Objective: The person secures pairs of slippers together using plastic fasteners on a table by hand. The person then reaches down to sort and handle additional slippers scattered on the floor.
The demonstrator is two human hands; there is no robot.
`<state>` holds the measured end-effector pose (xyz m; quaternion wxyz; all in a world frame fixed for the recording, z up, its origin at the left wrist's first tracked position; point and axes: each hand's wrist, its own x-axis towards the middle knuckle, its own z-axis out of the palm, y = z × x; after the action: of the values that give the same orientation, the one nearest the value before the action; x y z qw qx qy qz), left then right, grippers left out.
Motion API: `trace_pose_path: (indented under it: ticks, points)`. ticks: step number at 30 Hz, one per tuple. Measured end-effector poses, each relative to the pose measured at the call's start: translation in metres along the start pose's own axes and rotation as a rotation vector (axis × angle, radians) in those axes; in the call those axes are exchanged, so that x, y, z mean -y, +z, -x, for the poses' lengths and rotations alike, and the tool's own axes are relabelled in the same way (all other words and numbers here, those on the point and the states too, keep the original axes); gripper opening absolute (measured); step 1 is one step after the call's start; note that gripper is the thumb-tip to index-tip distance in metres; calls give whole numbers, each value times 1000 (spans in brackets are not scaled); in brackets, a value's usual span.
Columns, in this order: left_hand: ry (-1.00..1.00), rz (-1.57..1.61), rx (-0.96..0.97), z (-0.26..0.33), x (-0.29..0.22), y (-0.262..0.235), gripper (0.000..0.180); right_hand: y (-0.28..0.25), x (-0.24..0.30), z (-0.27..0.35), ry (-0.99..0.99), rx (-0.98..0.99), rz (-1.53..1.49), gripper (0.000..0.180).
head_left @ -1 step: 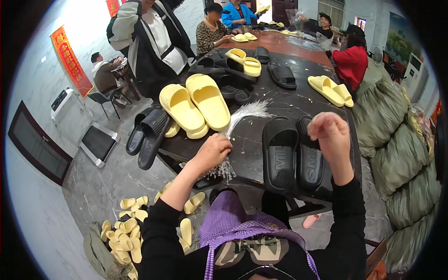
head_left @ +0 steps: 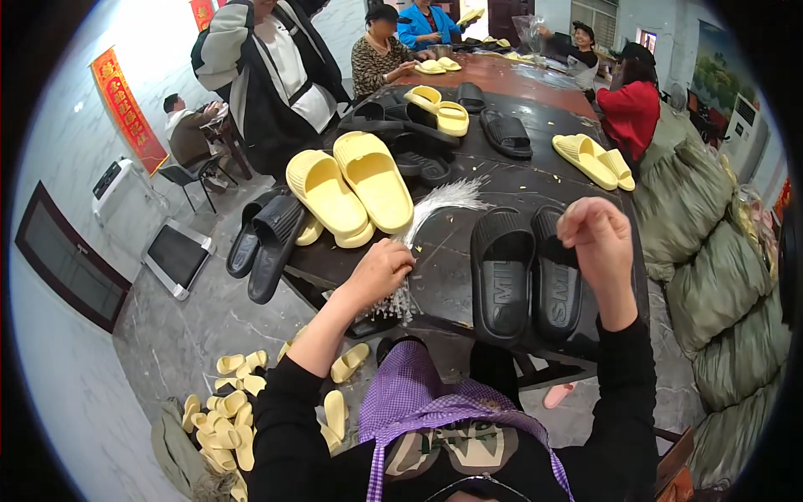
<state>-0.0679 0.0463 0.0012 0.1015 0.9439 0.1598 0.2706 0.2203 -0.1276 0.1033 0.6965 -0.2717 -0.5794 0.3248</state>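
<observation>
pair of black slippers (head_left: 502,289): on the table (head_left: 447,247), near edge, right of centre; side by side, straps far, heels near. probably set so, squared to the person, to keep both within the right hand's reach.

right hand (head_left: 595,247): raised over the right slipper's strap, fingers curled inward. cannot tell whether the tips of this grip meet or pinch a thin strand; contact with the strap also unclear.

white strand bundle (head_left: 452,197): left of the pair, lying from the near edge toward the far side; presumably there for easy picking by the left hand (head_left: 381,272). that grip is bent, fingertips at the bundle; cannot tell if it pinches any. the hand hides the bundle's middle.

yellow slippers (head_left: 372,184): left, propped on others, likely to save room; lower ones mostly covered.

farther out: co-worker in black-and-white jacket (head_left: 280,75), cut off at upper edge; far-end slippers too small to make out.
</observation>
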Motion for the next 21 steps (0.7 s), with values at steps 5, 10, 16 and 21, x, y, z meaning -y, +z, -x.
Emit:
trace_pose_path:
  ticks: [5, 10, 16, 21]
  points:
    - [-4, 10, -61, -2, -7, -7, 17, -13, 10, 0, 49, -135, 73, 34]
    - [-152, 226, -398, -34, -68, -28, 19, -3, 20, 4, 241, -55, 301, 30]
    - [-80, 680, -240, -84, -154, -20, 21, 15, 35, 8, 387, 196, 313, 24]
    - [-208, 937, 15, -96, -168, -15, 18, 0, 40, 6, 367, 210, 308, 22]
